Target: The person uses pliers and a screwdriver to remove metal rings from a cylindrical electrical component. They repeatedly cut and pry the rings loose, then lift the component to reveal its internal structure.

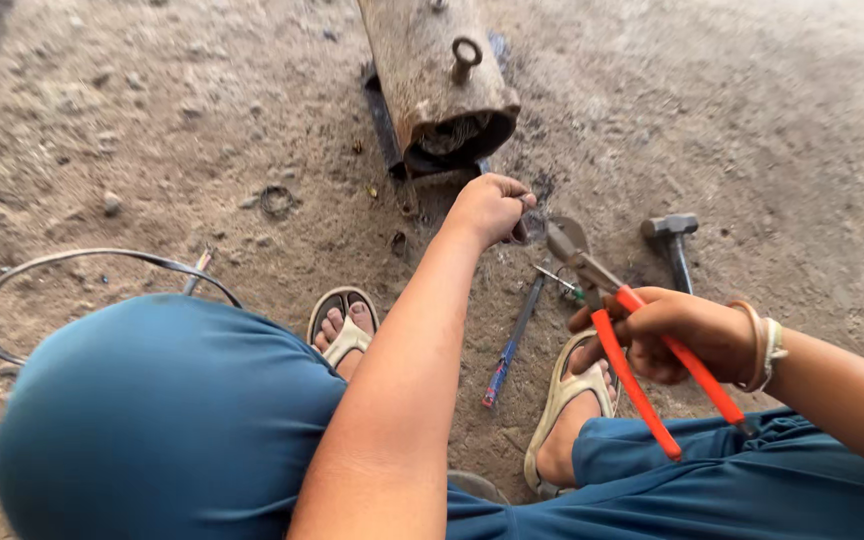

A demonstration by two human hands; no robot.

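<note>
Right hand (pixel 687 335) wrapped tight around orange-handled pliers (pixel 622 340), just right of the blue screwdriver (pixel 514 340). Left hand (pixel 490 207) pinches a small dark part (pixel 529 228) above the screwdriver.

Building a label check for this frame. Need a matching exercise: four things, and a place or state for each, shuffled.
Things:
1. pliers
2. hammer
3. screwdriver
4. wire loop

Places or states:
A. lying on the dirt between the two sandalled feet
B. held in the right hand, orange handles
C. on the ground at far left, beside the blue-clad knee
D. lying on the ground just beyond the right hand, head pointing away

Pairs: 1-B, 2-D, 3-A, 4-C
</note>
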